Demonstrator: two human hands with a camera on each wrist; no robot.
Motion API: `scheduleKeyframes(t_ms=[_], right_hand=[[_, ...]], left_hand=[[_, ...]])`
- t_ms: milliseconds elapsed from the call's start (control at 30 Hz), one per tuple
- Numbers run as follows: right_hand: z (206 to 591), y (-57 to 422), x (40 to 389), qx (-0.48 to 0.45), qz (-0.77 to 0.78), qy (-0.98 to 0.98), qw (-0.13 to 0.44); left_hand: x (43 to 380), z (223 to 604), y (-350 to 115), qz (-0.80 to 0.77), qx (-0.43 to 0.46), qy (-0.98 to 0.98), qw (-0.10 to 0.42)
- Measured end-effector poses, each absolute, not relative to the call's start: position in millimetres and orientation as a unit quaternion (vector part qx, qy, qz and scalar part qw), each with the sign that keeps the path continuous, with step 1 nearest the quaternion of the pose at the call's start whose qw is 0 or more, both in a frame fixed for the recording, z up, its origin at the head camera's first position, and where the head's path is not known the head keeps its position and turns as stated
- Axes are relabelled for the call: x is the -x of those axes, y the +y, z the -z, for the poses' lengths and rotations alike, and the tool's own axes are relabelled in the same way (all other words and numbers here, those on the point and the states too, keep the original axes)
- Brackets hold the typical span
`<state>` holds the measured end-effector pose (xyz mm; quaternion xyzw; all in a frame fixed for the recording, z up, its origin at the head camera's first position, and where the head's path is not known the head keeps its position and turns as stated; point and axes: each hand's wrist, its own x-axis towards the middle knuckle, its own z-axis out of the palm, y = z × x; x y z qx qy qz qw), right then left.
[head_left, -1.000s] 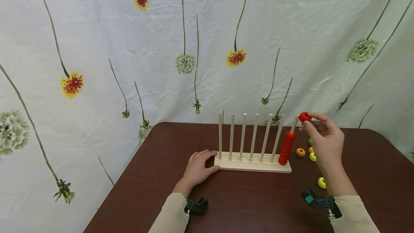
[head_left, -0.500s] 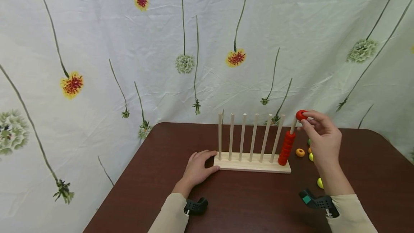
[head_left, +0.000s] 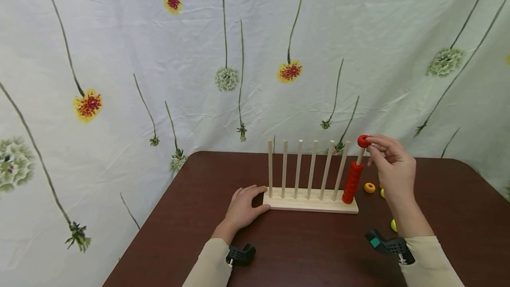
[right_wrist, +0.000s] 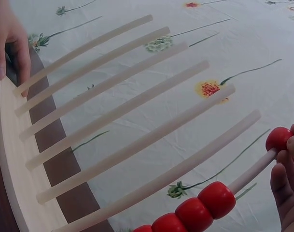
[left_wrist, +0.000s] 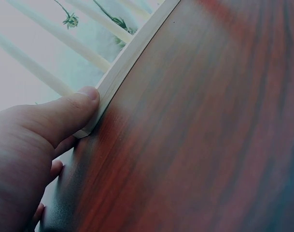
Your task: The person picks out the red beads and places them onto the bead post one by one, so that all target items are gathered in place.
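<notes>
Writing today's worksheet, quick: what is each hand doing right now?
Left hand: open, steadying the wooden base.
Right hand: pinching a red ring at the rightmost peg's tip.

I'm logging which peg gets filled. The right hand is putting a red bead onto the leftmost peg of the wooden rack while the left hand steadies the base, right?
Not quite: the right hand holds the red bead at the tip of the rightmost peg, above the red stack, as the head view shows. The left hand does steady the base.
</notes>
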<state>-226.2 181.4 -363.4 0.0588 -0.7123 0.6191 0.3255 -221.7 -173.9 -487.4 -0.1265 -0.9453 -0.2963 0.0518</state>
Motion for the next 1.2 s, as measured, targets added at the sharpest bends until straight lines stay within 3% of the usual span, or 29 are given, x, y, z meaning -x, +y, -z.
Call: scheduleKeyframes(t_ms=[333,900,1200], right_hand=[[367.8,187.5,226.5,-0.017,-0.581,-0.769,0.266],[377.1,196.7,225.2,-0.077,-0.493,-0.847,0.187],[381.3,197.2,223.7,-0.096,-0.448,-0.872,0.172]], left_hand=[[223.1,486.6,-173.3,0.294,0.128,-0.945,0.059],[222.1,487.5,-174.8,0.29,0.13,-0.946,0.063],[221.8,490.2,-175.7,0.289,0.127,-0.947,0.059]])
